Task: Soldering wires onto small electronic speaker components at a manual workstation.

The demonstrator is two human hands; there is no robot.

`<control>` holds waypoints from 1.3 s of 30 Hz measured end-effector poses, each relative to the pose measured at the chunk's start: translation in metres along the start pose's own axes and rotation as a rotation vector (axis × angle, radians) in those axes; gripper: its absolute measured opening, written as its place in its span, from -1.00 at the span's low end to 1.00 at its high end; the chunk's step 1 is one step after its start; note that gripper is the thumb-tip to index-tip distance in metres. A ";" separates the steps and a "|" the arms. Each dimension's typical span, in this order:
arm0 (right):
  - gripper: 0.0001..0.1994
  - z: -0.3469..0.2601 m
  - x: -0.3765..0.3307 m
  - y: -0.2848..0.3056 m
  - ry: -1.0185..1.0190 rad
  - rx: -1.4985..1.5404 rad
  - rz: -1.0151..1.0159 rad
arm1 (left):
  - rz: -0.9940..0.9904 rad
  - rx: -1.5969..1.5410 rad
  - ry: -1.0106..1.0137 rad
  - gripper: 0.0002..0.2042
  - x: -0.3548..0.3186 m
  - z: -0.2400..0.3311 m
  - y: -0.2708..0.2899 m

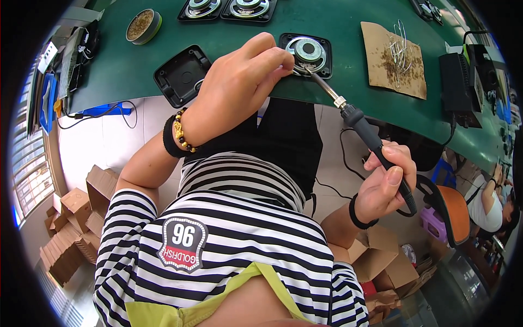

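My right hand point(387, 182) is closed around the dark grip of a soldering iron point(359, 121). The iron's tip meets the lower rim of a round speaker point(308, 52) set in a black square frame. At the same rim, my left hand point(239, 84) pinches a thin pale wire point(295, 71); its fingers hide most of it. Beside my left wrist lies an open black plastic housing point(182, 75), hollow side up, with a light wire end near its right side.
Two more speakers point(249, 7) sit at the table's far edge. A round tin point(143, 27) stands far left. Right of the speaker, brown cardboard point(381, 65) carries tangled solder wire point(400, 52). A black box-shaped unit point(456, 82) is farther right. Another person point(486, 204) sits beyond an orange chair point(453, 212).
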State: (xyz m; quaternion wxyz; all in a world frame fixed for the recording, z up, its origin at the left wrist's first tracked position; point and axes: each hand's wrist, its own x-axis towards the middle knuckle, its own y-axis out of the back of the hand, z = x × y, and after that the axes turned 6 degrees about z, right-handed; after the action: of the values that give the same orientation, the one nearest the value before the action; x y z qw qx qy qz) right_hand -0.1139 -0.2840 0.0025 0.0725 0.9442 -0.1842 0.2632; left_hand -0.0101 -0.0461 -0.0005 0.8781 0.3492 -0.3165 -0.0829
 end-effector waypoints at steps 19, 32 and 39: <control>-0.71 0.000 0.000 0.017 0.056 -0.029 0.043 | -0.057 0.165 -0.200 -0.88 0.003 0.002 -0.003; -0.72 0.002 -0.005 0.014 0.001 0.031 0.089 | 0.070 0.230 -0.092 -0.84 0.013 0.024 -0.023; -0.73 0.006 -0.003 0.014 0.021 -0.008 0.054 | 0.049 0.247 -0.089 -0.85 0.015 0.027 -0.023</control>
State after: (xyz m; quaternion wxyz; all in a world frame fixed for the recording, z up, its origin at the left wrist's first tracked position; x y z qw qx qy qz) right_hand -0.1187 -0.2973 -0.0040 0.0712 0.9358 -0.2098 0.2742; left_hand -0.0131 -0.0835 0.0063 0.8151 0.4429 -0.3716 -0.0371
